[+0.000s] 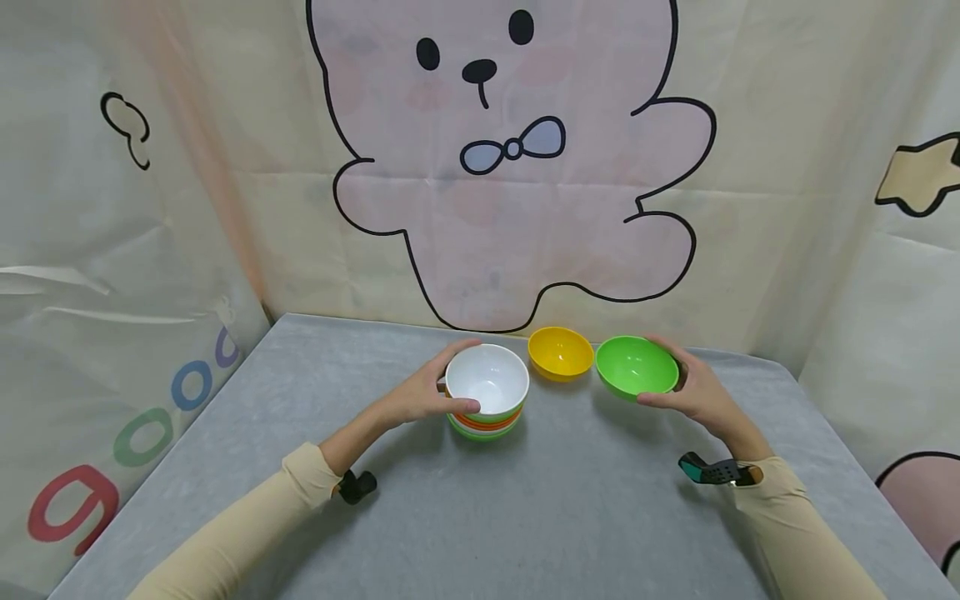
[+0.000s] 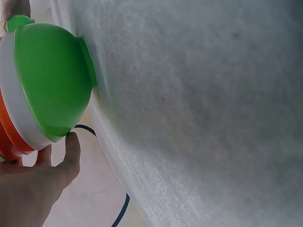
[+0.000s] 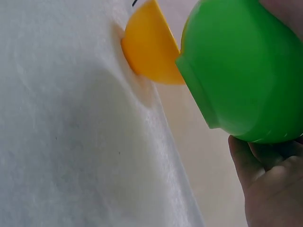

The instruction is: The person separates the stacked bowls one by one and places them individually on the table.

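Observation:
A stack of nested bowls stands left of the table's middle, with a white bowl (image 1: 489, 379) on top and orange, white and green rims below it. My left hand (image 1: 431, 390) grips the stack from the left, thumb along the near side and fingers round the far side. The stack's lowest bowl, a green one (image 2: 54, 78), has its foot on the table in the left wrist view. On the right, my right hand (image 1: 693, 387) holds another green bowl (image 1: 633, 367) by its right side, raised above the table and slightly tilted.
Between the stack and the raised bowl, a yellow bowl (image 1: 560, 354) stands upright near the back edge of the grey-covered table (image 1: 525, 517). Behind the table hangs a printed cloth (image 1: 487, 233) with a bear drawing, and more cloth flanks both sides.

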`<action>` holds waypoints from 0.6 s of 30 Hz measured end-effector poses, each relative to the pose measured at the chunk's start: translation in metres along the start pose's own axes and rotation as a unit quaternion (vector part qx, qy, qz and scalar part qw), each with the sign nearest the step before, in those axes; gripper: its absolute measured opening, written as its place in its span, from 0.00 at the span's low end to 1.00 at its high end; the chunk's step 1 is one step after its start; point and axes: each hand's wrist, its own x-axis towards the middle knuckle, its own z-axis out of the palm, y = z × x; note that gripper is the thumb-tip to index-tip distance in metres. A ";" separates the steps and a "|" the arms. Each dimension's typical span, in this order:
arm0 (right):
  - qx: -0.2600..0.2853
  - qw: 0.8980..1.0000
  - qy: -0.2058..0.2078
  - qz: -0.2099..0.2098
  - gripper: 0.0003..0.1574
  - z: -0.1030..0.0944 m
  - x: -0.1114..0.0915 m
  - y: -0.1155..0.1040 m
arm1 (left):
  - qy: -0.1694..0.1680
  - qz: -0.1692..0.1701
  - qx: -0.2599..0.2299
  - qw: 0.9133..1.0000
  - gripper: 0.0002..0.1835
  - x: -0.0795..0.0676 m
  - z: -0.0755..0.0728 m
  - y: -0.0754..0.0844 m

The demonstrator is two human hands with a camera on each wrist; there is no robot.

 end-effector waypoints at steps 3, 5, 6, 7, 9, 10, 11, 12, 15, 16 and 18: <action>-0.015 1.000 0.011 0.006 0.57 -0.001 0.000 0.004 | 0.000 0.000 -0.004 1.000 0.50 0.000 0.000 0.000; -0.025 0.999 0.017 0.014 0.57 -0.002 0.001 0.006 | -0.001 0.001 -0.005 1.000 0.49 0.001 0.000 0.000; -0.028 0.999 0.020 0.019 0.57 -0.003 0.001 0.007 | -0.001 0.002 -0.005 1.000 0.49 0.001 0.000 0.000; -0.033 0.999 0.021 0.023 0.56 -0.003 0.002 0.009 | -0.001 0.002 -0.006 1.000 0.50 0.001 0.000 0.000; -0.034 0.999 0.023 0.032 0.57 -0.004 0.003 0.010 | -0.002 0.001 -0.005 1.000 0.50 0.001 0.000 0.000; -0.034 0.999 0.023 0.036 0.57 -0.004 0.004 0.011 | -0.002 0.000 -0.005 1.000 0.50 0.001 0.000 0.000; -0.034 0.998 0.024 0.039 0.57 -0.004 0.004 0.012 | -0.001 -0.001 -0.004 1.000 0.50 0.001 0.000 0.000; -0.035 0.998 0.025 0.043 0.57 -0.004 0.005 0.013 | -0.002 0.000 -0.005 1.000 0.51 0.001 0.000 0.000; -0.037 0.998 0.028 0.050 0.57 -0.005 0.006 0.016 | -0.003 0.000 -0.006 1.000 0.51 0.001 -0.001 -0.001; -0.040 0.997 0.029 0.052 0.57 -0.005 0.006 0.017 | -0.003 0.000 -0.005 1.000 0.51 0.001 -0.001 -0.001; -0.044 0.997 0.030 0.055 0.57 -0.005 0.007 0.021 | -0.003 0.000 -0.005 1.000 0.51 0.001 -0.001 -0.001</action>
